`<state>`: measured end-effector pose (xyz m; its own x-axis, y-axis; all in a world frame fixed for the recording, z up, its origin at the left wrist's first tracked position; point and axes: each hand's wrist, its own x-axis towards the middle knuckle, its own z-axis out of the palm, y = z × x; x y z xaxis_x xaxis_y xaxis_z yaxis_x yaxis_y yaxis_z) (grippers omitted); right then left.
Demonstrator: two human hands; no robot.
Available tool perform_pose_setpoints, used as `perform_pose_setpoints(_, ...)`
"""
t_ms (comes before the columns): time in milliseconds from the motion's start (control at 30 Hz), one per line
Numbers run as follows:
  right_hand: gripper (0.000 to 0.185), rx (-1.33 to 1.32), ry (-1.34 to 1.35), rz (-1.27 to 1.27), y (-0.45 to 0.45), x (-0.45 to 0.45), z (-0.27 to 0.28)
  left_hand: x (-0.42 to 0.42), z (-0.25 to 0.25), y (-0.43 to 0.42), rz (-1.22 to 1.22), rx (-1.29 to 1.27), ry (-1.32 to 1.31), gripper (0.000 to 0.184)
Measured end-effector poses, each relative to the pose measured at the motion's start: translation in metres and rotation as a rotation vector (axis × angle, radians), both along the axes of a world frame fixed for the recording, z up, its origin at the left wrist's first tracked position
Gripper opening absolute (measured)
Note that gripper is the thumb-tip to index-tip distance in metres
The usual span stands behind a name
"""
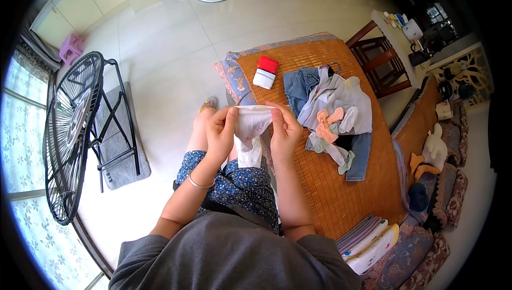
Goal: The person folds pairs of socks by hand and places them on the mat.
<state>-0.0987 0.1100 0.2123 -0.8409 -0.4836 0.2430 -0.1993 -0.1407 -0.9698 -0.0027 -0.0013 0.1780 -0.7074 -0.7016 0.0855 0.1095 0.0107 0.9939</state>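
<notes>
Head view: left hand (220, 130) and right hand (286, 131) pinch white cloth (250, 123) by its upper edge, wide floor (168, 77) left of mat (314, 204).

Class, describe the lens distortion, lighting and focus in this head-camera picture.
Head view: strong wide-angle bending with black borders; bright daylight on the patterned curtains at left; pale sheen on the floor; left hand, right hand and white cloth look fairly sharp.

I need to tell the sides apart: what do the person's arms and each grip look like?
The left arm has a short dark grey sleeve and wears a thin silvery bangle near the wrist; the right arm has a matching sleeve but shows no bangle. The left grip and right grip are ungloved.
</notes>
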Motion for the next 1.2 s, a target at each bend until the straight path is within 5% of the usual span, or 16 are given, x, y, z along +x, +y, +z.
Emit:
perform_pose_setpoints(133,0.022,-0.002,-0.005,-0.086,-0.006,0.003,-0.009,-0.006,0.012,0.007,0.029,0.040,0.054,0.023)
perform_pose_setpoints(267,0.016,0.105,0.274,-0.137,-0.006,0.009,-0.003,-0.017,0.013,0.008,-0.095,0.035,0.249,0.019)
perform_pose_setpoints(300,0.016,0.202,0.446,-0.166,-0.005,0.011,-0.001,-0.016,0.009,0.007,-0.110,0.032,0.193,0.019)
perform_pose_setpoints(467,0.018,0.164,0.494,-0.104,-0.003,0.015,-0.003,-0.017,0.003,0.001,-0.109,0.096,0.162,0.020)
perform_pose_setpoints(533,0.019,0.057,0.241,-0.002,-0.001,0.016,-0.012,-0.017,0.004,0.001,-0.090,0.126,0.177,0.022)
perform_pose_setpoints(967,0.018,0.077,0.257,0.008,0.002,0.012,-0.019,-0.013,0.004,0.000,-0.094,0.182,0.159,0.023)
perform_pose_setpoints(1067,0.017,-0.079,-0.019,0.039,0.005,0.005,-0.017,-0.012,-0.005,-0.010,-0.114,0.147,0.147,0.024)
perform_pose_setpoints(1133,0.015,-0.388,-0.474,0.096,0.007,0.000,-0.013,-0.013,-0.008,-0.013,-0.147,0.160,0.145,0.024)
perform_pose_setpoints(1200,0.014,-0.443,-0.565,0.147,0.005,-0.002,-0.020,-0.014,-0.008,-0.012,-0.109,0.152,0.083,0.025)
